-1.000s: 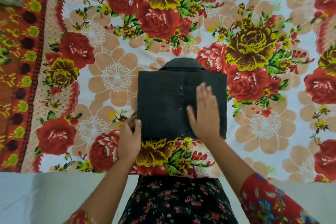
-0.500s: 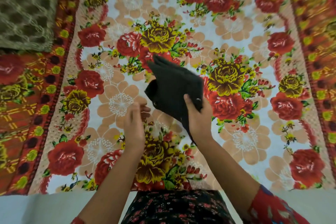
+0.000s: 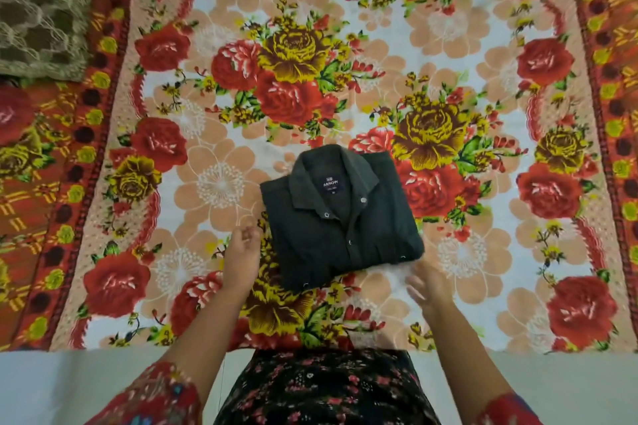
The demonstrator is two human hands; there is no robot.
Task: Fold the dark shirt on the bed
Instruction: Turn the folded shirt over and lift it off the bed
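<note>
blur: right hand [image 3: 426,283] is smeared by motion and its finger outlines are soft. Can't tell if it touches the shirt.
cut off: both forearms leave the bottom edge. The red sleeves [image 3: 152,397] are only partly in frame at the lower corners. The cushion [image 3: 38,7] is clipped by the upper left corner.
hidden: only the shirt's collar and front panel show; the rest is folded under.
tag: the collar label reads ARROW. The smaller print below it is too small to read.
shirt [image 3: 341,228]: dark, folded into a compact rectangle, front up. It lies flat on the floral sheet [image 3: 448,45], centre of frame, a little below the middle.
axis: the long axis runs collar to bottom fold. The collar points toward the top of the frame, leaning slightly left.
left hand [image 3: 243,252]: just beside the shirt's lower left edge. Fingers are loosely curled and grip nothing.
right hand: just below the shirt's lower right corner. Fingers look spread, with nothing in them.
bottom: a dark floral garment [image 3: 324,390] at bottom centre, with a pale strip [image 3: 69,386] on either side.
</note>
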